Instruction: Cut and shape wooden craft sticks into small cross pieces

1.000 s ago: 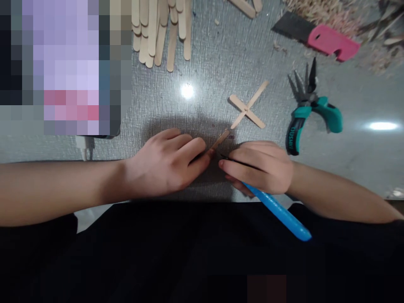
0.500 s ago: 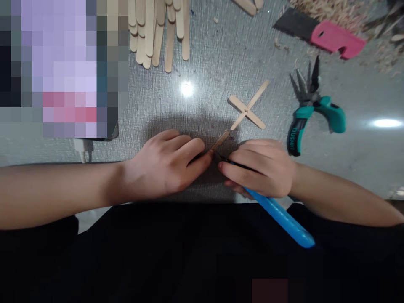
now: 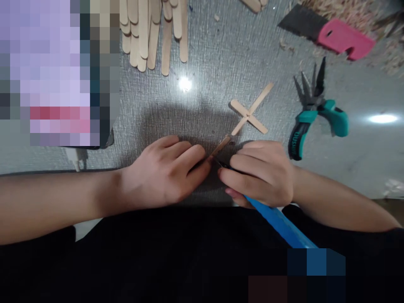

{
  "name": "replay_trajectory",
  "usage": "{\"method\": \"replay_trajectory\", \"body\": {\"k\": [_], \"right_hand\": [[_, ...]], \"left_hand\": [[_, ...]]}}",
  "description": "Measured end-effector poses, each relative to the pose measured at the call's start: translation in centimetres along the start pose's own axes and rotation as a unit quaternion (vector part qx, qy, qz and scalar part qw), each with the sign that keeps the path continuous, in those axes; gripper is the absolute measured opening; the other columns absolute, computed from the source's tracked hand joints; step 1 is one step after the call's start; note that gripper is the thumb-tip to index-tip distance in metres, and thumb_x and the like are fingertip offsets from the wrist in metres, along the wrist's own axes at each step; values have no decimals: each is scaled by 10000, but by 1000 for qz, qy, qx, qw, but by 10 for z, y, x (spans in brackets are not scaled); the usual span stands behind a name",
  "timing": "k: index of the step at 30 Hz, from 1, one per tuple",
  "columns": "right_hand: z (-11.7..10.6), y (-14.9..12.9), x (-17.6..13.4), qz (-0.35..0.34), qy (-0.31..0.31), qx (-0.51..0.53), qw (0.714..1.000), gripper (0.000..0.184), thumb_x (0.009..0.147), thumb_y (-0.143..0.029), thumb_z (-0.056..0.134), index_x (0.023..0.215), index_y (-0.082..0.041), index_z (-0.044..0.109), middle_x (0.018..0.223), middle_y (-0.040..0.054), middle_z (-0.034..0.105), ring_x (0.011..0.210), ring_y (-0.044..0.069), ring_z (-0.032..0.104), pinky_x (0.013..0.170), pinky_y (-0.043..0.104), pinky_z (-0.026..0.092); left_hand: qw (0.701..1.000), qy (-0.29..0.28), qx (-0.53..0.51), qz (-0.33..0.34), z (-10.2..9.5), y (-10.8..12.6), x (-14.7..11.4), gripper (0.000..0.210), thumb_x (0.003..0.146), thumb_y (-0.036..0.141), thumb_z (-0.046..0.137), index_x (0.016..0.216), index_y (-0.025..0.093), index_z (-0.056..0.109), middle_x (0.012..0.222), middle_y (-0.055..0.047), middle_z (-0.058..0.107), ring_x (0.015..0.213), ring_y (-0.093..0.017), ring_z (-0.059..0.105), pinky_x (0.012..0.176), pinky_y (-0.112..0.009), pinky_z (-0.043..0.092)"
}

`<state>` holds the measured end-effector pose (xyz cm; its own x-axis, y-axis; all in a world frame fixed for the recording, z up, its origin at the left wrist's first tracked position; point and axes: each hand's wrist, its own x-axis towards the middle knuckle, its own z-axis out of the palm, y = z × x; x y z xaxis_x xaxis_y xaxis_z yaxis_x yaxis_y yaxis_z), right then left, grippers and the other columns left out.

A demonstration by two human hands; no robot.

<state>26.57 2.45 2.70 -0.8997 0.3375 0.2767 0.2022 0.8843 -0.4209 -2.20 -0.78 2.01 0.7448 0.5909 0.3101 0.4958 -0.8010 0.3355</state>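
My left hand [image 3: 170,170] is closed, pinching a short wooden craft stick [image 3: 222,145] near the table's front edge. The stick's far end points up and to the right. My right hand [image 3: 260,172] is wrapped round a blue-handled craft knife [image 3: 274,221], whose thin dark tip reaches the stick beside my left fingertips. Whether the blade has cut into the wood I cannot tell. Just beyond the stick, two craft sticks lie crossed in an X [image 3: 248,114] on the table.
Many craft sticks [image 3: 153,38] lie at the back left. A blurred-out device [image 3: 57,75] with a white cable [image 3: 74,158] is at the left. To the right are green-handled pliers [image 3: 315,109], a pink-handled blade [image 3: 344,38] and wood shavings [image 3: 353,12].
The view has shifted slightly. Both hands keep their grips, and the knife handle has swung a little, with its tip still at the stick.
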Motion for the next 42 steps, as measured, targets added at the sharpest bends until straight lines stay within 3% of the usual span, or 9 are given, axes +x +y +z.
{"method": "replay_trajectory", "body": {"k": [4,9,14,18,27,35,42], "right_hand": [[-6,3,6,25,-53,35,998,174,1162,-251,498,1084,-250,654,757,-45,520,657,181,437,659,391,333],[-9,3,11,45,-58,54,996,257,1160,-260,527,942,-257,663,713,-43,504,642,176,394,667,390,297],[-1,-1,2,36,-61,9,997,249,1154,-264,532,990,-277,720,686,-34,495,620,193,369,646,409,238],[6,2,-10,19,-46,-17,999,223,1188,-297,528,1117,-308,739,677,-47,483,589,191,375,629,411,198],[15,8,-18,-41,21,-38,998,238,1268,-371,418,1227,-257,622,716,-69,487,602,185,406,622,386,292],[10,9,-18,-50,-13,-53,997,244,1268,-421,471,1302,-239,630,754,-62,544,622,181,488,633,375,370],[10,8,-15,-42,5,-60,997,317,1277,-480,448,1271,-260,676,743,-57,554,623,189,482,629,371,393]], "left_hand": [[1000,0,-17,-12,0,1,1,366,1168,167,523,923,193,793,837,-34,719,679,-185,580,624,-383,415],[1000,-13,-14,-3,-1,-1,1,448,1193,230,427,917,203,779,846,-40,719,686,-178,575,646,-379,421],[1000,-3,20,-4,0,0,0,264,1148,200,635,927,213,780,839,-16,726,689,-175,587,634,-379,427],[999,-2,32,10,1,0,-1,223,1141,213,683,946,204,790,843,-9,741,693,-158,605,630,-364,446],[1000,5,-3,1,3,0,-3,202,1140,222,671,1006,164,811,859,-39,737,687,-164,597,602,-370,426],[1000,-4,-14,4,2,-2,-3,132,1113,238,716,1140,149,810,865,-34,741,700,-164,614,624,-356,435],[1000,-14,-10,2,0,-2,-4,119,1114,223,697,1175,167,784,896,-35,761,722,-160,624,639,-348,447]]}}
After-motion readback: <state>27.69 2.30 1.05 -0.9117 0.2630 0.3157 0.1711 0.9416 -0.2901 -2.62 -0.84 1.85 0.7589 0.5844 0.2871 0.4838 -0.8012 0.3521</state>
